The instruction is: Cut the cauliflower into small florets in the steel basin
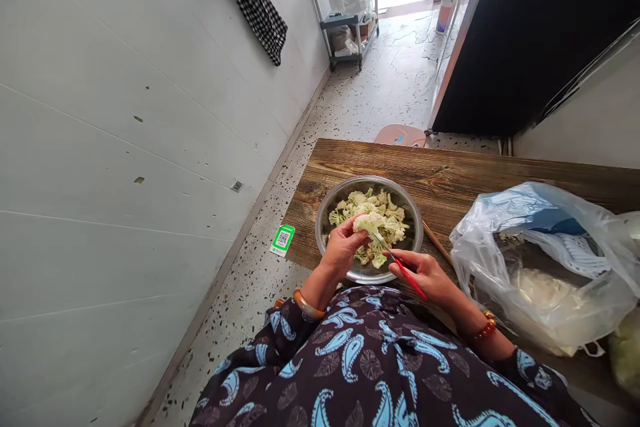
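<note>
My left hand (343, 245) is closed around a pale cauliflower floret (369, 223), held up over a round metal bowl (320, 219). My right hand (421, 273) grips a small knife (407, 277) with a red handle. Its thin blade points up and left and meets the stem side of the floret. Below both hands, the bowl holds many cut cauliflower pieces (395, 215). Part of the pile is hidden behind my hands and the held floret.
The bowl stands on a dark wooden table (340, 160). To its right lies a large clear plastic bag (480, 233), beside a thin wooden stick (436, 242). A green QR code card (283, 239) sits at the left edge. Past the table are a pink stool (400, 135) and a shelf cart (345, 20).
</note>
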`<state>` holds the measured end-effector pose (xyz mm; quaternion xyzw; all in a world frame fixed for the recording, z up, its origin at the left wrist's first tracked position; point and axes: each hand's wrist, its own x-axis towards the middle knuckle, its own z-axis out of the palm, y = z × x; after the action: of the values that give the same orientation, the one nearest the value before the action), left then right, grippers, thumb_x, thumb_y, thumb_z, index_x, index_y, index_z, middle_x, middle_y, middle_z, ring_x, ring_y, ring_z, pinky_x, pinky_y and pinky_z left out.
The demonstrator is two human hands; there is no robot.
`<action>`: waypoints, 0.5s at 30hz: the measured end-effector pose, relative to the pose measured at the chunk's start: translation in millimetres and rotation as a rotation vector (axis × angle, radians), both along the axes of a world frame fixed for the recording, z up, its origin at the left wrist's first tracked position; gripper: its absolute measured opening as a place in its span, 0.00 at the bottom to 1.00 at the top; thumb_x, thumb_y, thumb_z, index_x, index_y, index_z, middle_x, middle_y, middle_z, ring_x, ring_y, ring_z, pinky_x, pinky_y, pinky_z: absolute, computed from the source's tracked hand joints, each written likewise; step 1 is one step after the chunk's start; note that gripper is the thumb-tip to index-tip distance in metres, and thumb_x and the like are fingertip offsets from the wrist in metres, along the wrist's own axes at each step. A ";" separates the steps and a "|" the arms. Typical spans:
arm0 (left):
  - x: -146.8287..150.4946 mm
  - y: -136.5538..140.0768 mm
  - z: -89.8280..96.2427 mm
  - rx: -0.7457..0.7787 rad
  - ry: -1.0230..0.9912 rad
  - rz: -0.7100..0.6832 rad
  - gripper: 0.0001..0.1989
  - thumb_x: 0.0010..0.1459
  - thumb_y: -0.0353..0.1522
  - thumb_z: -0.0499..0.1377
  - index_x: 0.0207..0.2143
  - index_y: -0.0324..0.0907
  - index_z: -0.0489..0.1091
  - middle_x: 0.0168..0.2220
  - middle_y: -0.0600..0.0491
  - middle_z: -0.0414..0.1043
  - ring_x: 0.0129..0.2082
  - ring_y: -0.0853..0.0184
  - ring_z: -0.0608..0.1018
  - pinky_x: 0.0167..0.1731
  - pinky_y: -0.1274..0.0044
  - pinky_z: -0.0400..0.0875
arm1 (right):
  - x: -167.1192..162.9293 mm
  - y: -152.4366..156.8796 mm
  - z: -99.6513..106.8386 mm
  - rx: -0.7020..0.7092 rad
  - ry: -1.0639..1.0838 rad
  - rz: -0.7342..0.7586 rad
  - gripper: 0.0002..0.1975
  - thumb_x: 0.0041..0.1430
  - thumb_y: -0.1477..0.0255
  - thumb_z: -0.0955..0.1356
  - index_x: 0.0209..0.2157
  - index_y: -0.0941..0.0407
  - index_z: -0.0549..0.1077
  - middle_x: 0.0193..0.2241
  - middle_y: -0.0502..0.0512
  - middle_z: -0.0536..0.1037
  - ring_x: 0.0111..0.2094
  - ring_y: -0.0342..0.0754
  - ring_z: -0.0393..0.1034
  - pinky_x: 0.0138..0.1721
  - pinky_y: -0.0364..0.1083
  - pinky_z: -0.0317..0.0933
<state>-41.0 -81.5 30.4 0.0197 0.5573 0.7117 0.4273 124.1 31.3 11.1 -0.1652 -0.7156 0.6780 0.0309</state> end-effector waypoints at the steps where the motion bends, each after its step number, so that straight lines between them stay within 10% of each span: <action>1: -0.2 0.1 0.3 -0.002 0.006 0.000 0.25 0.38 0.31 0.73 0.43 0.40 0.78 0.40 0.50 0.78 0.38 0.66 0.77 0.38 0.76 0.72 | -0.2 -0.6 0.1 -0.003 0.002 -0.004 0.16 0.61 0.60 0.66 0.35 0.58 0.78 0.23 0.48 0.67 0.25 0.43 0.56 0.27 0.42 0.51; 15: -2.2 2.1 2.1 -0.022 0.045 -0.017 0.25 0.37 0.32 0.74 0.42 0.39 0.78 0.38 0.50 0.78 0.37 0.66 0.76 0.37 0.75 0.72 | -1.2 -0.7 -2.2 0.125 0.032 0.021 0.14 0.63 0.62 0.65 0.32 0.58 0.75 0.23 0.47 0.69 0.25 0.43 0.59 0.27 0.41 0.53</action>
<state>-43.2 -79.4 32.5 0.0357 0.5744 0.7011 0.4210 122.9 30.6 8.9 -0.1446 -0.7577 0.6348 0.0455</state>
